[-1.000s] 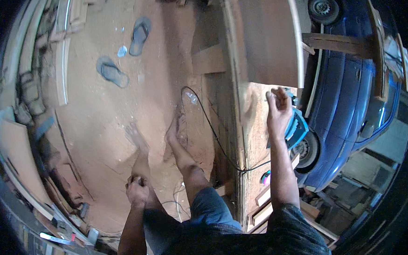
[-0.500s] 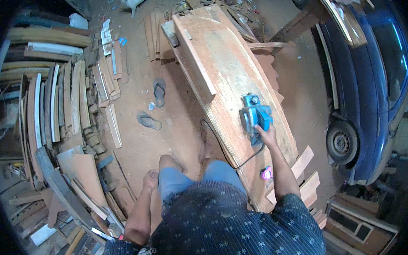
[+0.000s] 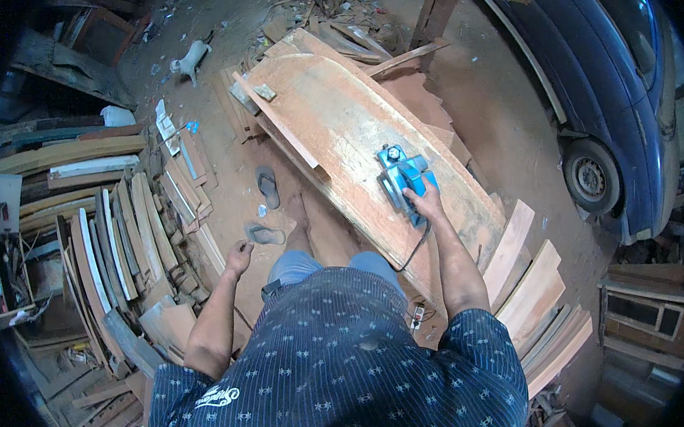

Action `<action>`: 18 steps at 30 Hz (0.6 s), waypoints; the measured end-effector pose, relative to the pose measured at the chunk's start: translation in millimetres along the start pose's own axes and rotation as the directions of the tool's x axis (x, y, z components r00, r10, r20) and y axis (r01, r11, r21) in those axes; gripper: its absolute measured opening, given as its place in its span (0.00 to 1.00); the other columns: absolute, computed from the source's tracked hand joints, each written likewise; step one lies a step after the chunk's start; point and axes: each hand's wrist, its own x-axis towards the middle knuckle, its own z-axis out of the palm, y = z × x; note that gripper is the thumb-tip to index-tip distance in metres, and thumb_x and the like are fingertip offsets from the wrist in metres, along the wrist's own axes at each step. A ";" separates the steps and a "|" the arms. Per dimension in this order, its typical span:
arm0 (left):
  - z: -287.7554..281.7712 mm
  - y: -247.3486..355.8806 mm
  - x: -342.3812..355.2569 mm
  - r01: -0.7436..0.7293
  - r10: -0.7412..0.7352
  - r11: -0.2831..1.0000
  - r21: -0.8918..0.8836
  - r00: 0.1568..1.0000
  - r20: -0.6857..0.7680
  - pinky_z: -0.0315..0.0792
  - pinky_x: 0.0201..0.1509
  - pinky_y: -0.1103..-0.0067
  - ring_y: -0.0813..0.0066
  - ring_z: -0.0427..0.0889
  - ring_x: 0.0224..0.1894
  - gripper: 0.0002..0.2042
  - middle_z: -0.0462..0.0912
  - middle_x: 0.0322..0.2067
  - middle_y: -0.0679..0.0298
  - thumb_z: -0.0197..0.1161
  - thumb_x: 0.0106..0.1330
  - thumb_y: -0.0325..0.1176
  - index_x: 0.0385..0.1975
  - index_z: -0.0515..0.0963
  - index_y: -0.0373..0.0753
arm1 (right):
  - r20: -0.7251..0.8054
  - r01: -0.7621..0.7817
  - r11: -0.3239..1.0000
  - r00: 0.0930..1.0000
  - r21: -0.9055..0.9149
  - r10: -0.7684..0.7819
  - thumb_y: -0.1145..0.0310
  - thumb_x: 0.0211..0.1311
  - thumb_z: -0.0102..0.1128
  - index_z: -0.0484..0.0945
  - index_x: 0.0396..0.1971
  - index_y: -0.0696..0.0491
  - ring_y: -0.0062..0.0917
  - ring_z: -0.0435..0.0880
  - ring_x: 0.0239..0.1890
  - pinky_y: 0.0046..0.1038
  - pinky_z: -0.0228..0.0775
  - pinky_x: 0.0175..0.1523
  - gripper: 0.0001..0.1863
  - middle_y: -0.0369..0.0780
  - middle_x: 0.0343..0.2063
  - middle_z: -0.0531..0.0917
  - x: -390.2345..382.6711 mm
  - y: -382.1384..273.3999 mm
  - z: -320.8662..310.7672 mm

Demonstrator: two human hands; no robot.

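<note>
My right hand (image 3: pixel 423 200) is wrapped round the handle of a blue electric hand planer (image 3: pixel 401 174). The planer rests on a broad wooden board (image 3: pixel 326 87), toward its near half. A dark power cord (image 3: pixel 415 253) trails from the tool over the board's near edge. On the board's left side lies a long thin wooden strip (image 3: pixel 281 124), with a small wood block (image 3: pixel 264 92) beside its far end. My left hand (image 3: pixel 238 256) hangs at my left side, away from the board, its fingers curled with nothing visible in them.
Stacked planks (image 3: pixel 126 224) fill the left side. Cut boards (image 3: pixel 537 284) lean at the bench's near right. A blue car (image 3: pixel 615 97) stands to the right. Two flip-flops (image 3: pixel 268 187) lie on the floor, and a small white animal (image 3: pixel 191 61) is farther off.
My view has shifted. The planer stays in my right hand on the board. The pink round object near my right forearm no longer shows. My left arm sits farther out from my leg.
</note>
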 end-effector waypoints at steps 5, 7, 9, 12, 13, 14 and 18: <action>-17.6 107.1 61.1 -0.137 0.138 0.981 0.140 0.990 0.005 0.75 0.60 0.70 0.60 0.85 0.54 0.21 0.86 0.51 0.48 0.61 0.73 0.44 0.54 0.81 0.32 | -0.017 -0.058 0.990 0.998 -0.127 0.056 0.49 0.57 0.75 0.75 0.63 0.58 0.42 0.82 0.60 0.39 0.72 0.63 0.39 0.53 0.55 0.83 -9.3 -32.9 -8.0; -49.2 107.9 113.6 -0.217 0.222 0.966 0.143 0.975 -0.027 0.74 0.62 0.68 0.55 0.83 0.59 0.24 0.83 0.55 0.44 0.60 0.73 0.46 0.58 0.79 0.32 | 0.028 0.038 0.994 0.999 -0.104 -0.036 0.51 0.61 0.72 0.77 0.59 0.58 0.41 0.84 0.53 0.38 0.74 0.59 0.33 0.51 0.50 0.85 -27.5 -92.1 12.2; -50.7 161.9 147.2 -0.300 0.303 0.943 0.143 0.953 0.006 0.73 0.64 0.66 0.48 0.81 0.60 0.26 0.82 0.55 0.42 0.57 0.74 0.48 0.59 0.78 0.30 | 0.028 0.023 0.992 0.999 -0.128 -0.020 0.51 0.65 0.68 0.79 0.54 0.58 0.37 0.86 0.44 0.35 0.78 0.50 0.28 0.48 0.43 0.87 -60.3 -146.8 0.6; -60.4 234.0 212.2 -0.609 0.630 0.772 0.185 0.771 -0.092 0.64 0.73 0.64 0.43 0.72 0.67 0.29 0.75 0.63 0.40 0.53 0.76 0.50 0.63 0.72 0.28 | 0.059 -0.180 0.939 0.984 0.293 0.171 0.48 0.74 0.58 0.78 0.43 0.54 0.19 0.80 0.24 0.24 0.73 0.31 0.21 0.36 0.29 0.82 -97.6 -190.8 -5.6; -70.5 241.7 235.7 -0.655 0.697 0.711 0.256 0.705 -0.131 0.60 0.75 0.63 0.43 0.68 0.70 0.31 0.71 0.66 0.40 0.53 0.76 0.50 0.65 0.69 0.27 | 0.070 -0.205 0.919 0.979 0.338 0.193 0.45 0.77 0.51 0.76 0.39 0.53 0.17 0.77 0.21 0.22 0.71 0.27 0.23 0.35 0.26 0.79 -109.1 -226.0 2.5; -74.7 256.5 254.7 -0.656 0.702 0.705 0.270 0.700 -0.131 0.57 0.77 0.63 0.44 0.65 0.72 0.32 0.67 0.69 0.40 0.53 0.76 0.50 0.67 0.67 0.27 | 0.073 -0.206 0.925 0.979 0.320 0.193 0.45 0.77 0.51 0.76 0.39 0.53 0.17 0.77 0.21 0.22 0.71 0.27 0.24 0.35 0.26 0.79 -119.8 -246.4 4.7; -81.5 309.1 294.2 -0.663 0.762 0.627 0.409 0.630 -0.148 0.53 0.79 0.64 0.48 0.57 0.76 0.33 0.59 0.73 0.42 0.53 0.76 0.49 0.71 0.61 0.28 | 0.045 -0.173 0.948 0.985 0.267 0.167 0.52 0.77 0.54 0.75 0.37 0.54 0.17 0.76 0.22 0.23 0.70 0.29 0.18 0.34 0.25 0.78 -145.3 -297.3 24.8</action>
